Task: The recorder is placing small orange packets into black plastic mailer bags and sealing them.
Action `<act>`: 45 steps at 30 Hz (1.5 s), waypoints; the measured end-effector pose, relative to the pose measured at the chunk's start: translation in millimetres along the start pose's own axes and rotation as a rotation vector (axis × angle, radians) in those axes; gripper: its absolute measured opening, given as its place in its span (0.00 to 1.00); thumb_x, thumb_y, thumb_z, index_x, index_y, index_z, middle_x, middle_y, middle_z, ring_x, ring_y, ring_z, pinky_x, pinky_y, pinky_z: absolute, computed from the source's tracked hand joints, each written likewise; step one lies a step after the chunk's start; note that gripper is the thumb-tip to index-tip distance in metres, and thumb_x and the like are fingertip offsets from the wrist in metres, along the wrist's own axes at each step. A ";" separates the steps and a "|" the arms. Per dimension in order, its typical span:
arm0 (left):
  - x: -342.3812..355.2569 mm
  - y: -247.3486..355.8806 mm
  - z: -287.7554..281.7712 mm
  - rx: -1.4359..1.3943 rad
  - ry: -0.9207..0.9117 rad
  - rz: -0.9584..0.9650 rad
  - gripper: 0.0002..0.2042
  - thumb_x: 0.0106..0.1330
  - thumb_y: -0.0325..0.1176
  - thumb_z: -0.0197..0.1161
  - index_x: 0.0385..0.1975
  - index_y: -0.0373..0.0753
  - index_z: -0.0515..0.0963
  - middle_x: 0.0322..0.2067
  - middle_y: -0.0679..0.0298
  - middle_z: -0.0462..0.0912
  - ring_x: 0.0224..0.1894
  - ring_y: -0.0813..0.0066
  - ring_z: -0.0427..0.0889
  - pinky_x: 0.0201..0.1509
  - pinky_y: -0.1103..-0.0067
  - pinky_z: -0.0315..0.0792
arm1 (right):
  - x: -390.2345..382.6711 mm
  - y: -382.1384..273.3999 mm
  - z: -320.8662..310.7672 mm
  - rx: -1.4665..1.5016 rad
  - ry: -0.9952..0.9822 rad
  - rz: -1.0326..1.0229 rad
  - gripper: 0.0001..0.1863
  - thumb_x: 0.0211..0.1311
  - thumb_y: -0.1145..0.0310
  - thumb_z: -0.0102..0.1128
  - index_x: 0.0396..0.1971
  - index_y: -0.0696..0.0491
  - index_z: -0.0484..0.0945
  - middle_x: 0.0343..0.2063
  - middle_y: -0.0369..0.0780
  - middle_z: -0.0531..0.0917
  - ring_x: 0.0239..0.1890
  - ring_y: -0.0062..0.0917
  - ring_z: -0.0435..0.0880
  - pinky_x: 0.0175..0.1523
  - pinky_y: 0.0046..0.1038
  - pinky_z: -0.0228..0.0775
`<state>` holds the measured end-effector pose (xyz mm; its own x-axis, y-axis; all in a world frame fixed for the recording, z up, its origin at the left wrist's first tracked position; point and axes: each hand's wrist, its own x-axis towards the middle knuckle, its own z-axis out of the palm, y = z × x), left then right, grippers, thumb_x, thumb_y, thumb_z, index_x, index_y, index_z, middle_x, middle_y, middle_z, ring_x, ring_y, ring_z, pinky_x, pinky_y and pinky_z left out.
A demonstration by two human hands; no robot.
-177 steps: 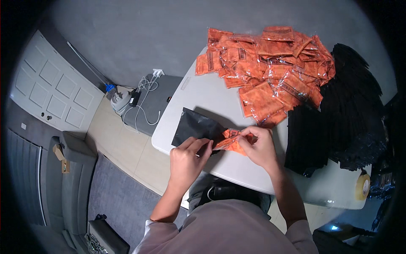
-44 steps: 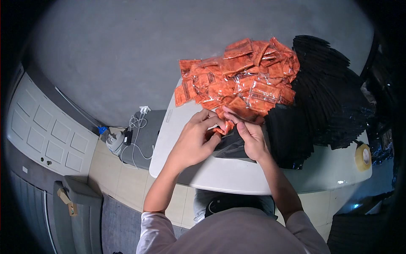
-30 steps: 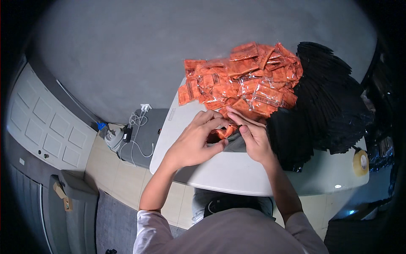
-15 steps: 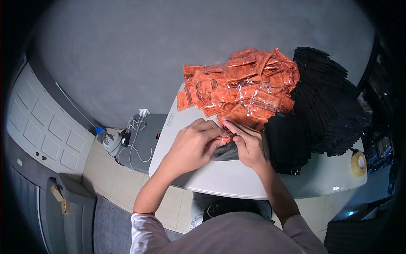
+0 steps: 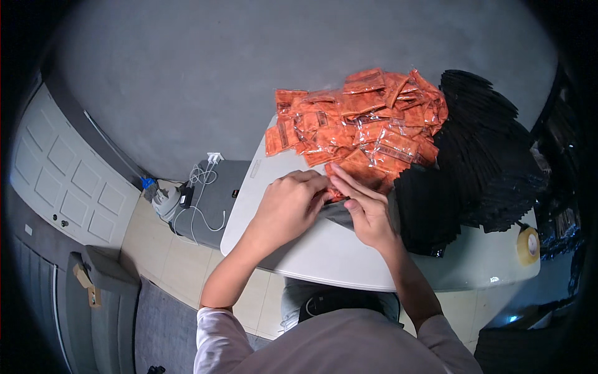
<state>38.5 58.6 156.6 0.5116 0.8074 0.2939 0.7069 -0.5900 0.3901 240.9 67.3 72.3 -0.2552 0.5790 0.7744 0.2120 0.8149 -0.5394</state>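
Note:
My left hand point(image 5: 293, 209) curls its fingers over a small orange packet point(image 5: 334, 192) at the mouth of a dark plastic bag point(image 5: 337, 217), partly hiding both. My right hand point(image 5: 367, 215) grips the bag and packet from the other side, its index finger stretched along the top and its thumb low. Just beyond my fingers lies a heap of orange packets in clear wrappers point(image 5: 355, 115). Close at the right are stacks of black bags point(image 5: 473, 162). All rest on a white table point(image 5: 324, 262).
A roll of clear tape point(image 5: 528, 246) lies at the table's right end. At the left are a grey bench point(image 5: 230, 181) with white cables and a black adapter point(image 5: 185, 198), a white door point(image 5: 65, 174) and a grey sofa point(image 5: 112, 287). A grey wall rises behind.
The dark bag, earlier lying flat at the left, is now between my hands. Over the last second my left fingers have closed in on the packet, leaving less orange showing.

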 end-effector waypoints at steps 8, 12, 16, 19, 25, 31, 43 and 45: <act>-16.3 -15.0 -8.8 -0.062 -0.015 0.038 0.18 0.68 0.44 0.73 0.43 0.32 0.88 0.41 0.52 0.90 0.36 0.55 0.89 0.41 0.66 0.81 | -2.9 -13.6 -9.1 0.004 0.128 0.155 0.19 0.83 0.67 0.49 0.62 0.62 0.81 0.57 0.51 0.86 0.58 0.39 0.88 0.64 0.33 0.77; -24.7 -14.5 -8.6 -0.059 -0.034 -0.050 0.19 0.67 0.46 0.74 0.38 0.31 0.90 0.34 0.51 0.91 0.33 0.55 0.89 0.39 0.70 0.81 | -15.5 10.0 -5.1 0.054 0.224 0.173 0.21 0.84 0.63 0.47 0.59 0.61 0.83 0.50 0.49 0.90 0.54 0.35 0.91 0.61 0.32 0.78; -27.1 -17.9 -12.2 0.002 -0.041 -0.163 0.21 0.62 0.46 0.78 0.39 0.31 0.90 0.31 0.49 0.90 0.31 0.55 0.89 0.41 0.67 0.80 | -10.7 -0.9 -2.8 0.053 0.128 0.031 0.20 0.84 0.63 0.47 0.56 0.61 0.85 0.48 0.49 0.90 0.50 0.37 0.92 0.56 0.33 0.80; -27.7 -18.4 -10.9 0.021 -0.110 -0.073 0.23 0.58 0.46 0.81 0.39 0.29 0.89 0.30 0.48 0.89 0.31 0.55 0.89 0.39 0.66 0.80 | -4.3 -0.3 -1.5 -0.026 0.028 -0.048 0.21 0.84 0.63 0.47 0.56 0.61 0.84 0.49 0.49 0.90 0.49 0.40 0.92 0.55 0.35 0.81; -32.3 -27.3 -19.2 -0.303 -0.157 -0.251 0.26 0.53 0.47 0.85 0.39 0.28 0.89 0.32 0.53 0.90 0.33 0.59 0.90 0.44 0.69 0.82 | -13.5 7.5 -1.6 0.171 0.142 0.197 0.24 0.86 0.60 0.44 0.54 0.63 0.84 0.50 0.46 0.91 0.53 0.36 0.91 0.62 0.34 0.78; -40.3 -48.8 -17.2 -0.088 -0.009 0.134 0.22 0.55 0.46 0.82 0.40 0.33 0.87 0.36 0.57 0.90 0.37 0.60 0.89 0.44 0.69 0.81 | -10.4 -0.7 -14.3 0.170 0.012 0.134 0.38 0.86 0.45 0.34 0.52 0.64 0.85 0.50 0.46 0.91 0.55 0.37 0.90 0.65 0.35 0.76; -30.7 -46.8 -57.4 0.154 0.322 0.576 0.19 0.52 0.49 0.79 0.34 0.41 0.86 0.26 0.69 0.86 0.27 0.68 0.84 0.36 0.73 0.79 | 11.1 -5.8 -23.9 0.535 -0.077 0.121 0.38 0.84 0.41 0.34 0.62 0.63 0.76 0.55 0.64 0.84 0.59 0.49 0.86 0.68 0.47 0.75; -30.7 -45.1 -59.2 0.233 0.405 0.693 0.24 0.46 0.52 0.80 0.37 0.41 0.86 0.30 0.68 0.88 0.30 0.69 0.86 0.34 0.74 0.78 | 9.9 -2.8 -22.7 0.646 -0.066 0.119 0.37 0.85 0.43 0.34 0.63 0.63 0.75 0.55 0.63 0.83 0.60 0.48 0.85 0.67 0.47 0.76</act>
<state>-38.0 60.0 181.7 0.6844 0.1709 0.7088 0.4027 -0.8990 -0.1720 259.3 70.1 88.9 -0.3268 0.6496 0.6864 -0.3613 0.5853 -0.7259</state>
